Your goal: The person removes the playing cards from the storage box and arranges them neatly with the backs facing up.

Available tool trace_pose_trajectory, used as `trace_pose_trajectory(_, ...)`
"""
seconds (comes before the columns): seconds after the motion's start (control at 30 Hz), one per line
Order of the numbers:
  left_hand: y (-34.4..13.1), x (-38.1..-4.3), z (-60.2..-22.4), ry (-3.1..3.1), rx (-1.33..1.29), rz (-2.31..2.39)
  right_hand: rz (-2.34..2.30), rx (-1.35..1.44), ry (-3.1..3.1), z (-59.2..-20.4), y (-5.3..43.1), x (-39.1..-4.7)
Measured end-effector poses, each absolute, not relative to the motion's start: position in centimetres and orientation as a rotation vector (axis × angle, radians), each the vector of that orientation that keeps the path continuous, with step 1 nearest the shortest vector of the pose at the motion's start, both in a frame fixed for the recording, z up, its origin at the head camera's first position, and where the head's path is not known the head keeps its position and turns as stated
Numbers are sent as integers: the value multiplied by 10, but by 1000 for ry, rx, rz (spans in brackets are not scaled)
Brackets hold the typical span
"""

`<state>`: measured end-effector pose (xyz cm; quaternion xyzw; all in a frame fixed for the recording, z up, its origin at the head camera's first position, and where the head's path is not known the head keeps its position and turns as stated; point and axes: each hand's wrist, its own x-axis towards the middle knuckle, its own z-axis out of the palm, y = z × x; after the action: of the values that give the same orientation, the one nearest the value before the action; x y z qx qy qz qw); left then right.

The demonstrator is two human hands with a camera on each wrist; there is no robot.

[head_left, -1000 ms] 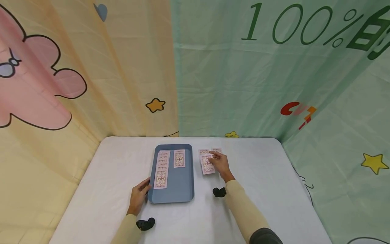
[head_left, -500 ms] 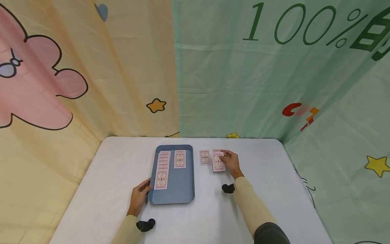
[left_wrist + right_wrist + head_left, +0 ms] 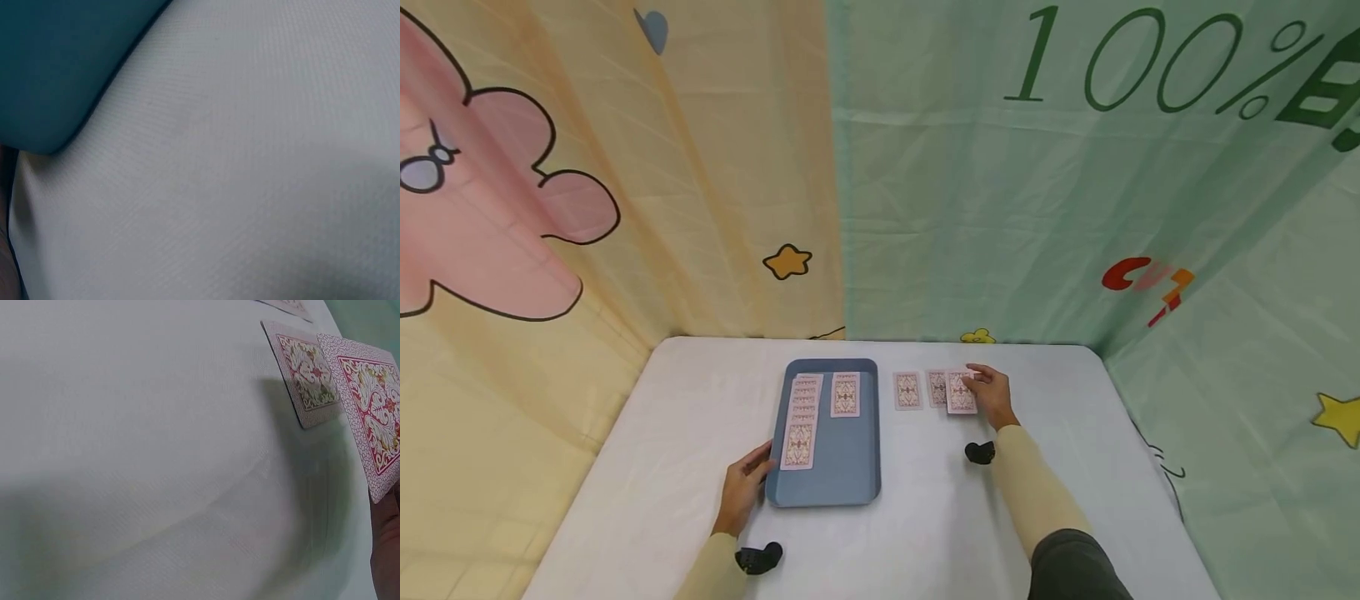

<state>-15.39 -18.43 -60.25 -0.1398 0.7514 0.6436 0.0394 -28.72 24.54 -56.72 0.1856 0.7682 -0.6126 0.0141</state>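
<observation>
My right hand pinches a playing card, patterned back up, at its right side. In the right wrist view this held card is raised over the white cloth and partly overlaps a second card lying there. Left of them on the cloth lies another card, also back up. My left hand holds the left edge of a blue-grey tray, thumb at the rim. On the tray, an overlapping column of cards runs along the left, and a separate card lies at upper right.
A white cloth covers the table. Printed curtains hang behind it and at both sides. A black wrist device is on the left wrist and another black device on the right.
My right hand has moved right, carrying the held card past the left card and then past the middle one, which both show more fully now. The left hand has stayed at the tray.
</observation>
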Motion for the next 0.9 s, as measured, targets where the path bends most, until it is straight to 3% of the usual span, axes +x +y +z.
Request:
trace_pose_trajectory(0.47,-186,-154,-607,2302,-416,1975,-1768,652,2446,-578,278,-304)
trace_pose_trajectory(0.9,-183,-151,-608,2408,-418,1938,-1577,675,2563,-592,279,-318)
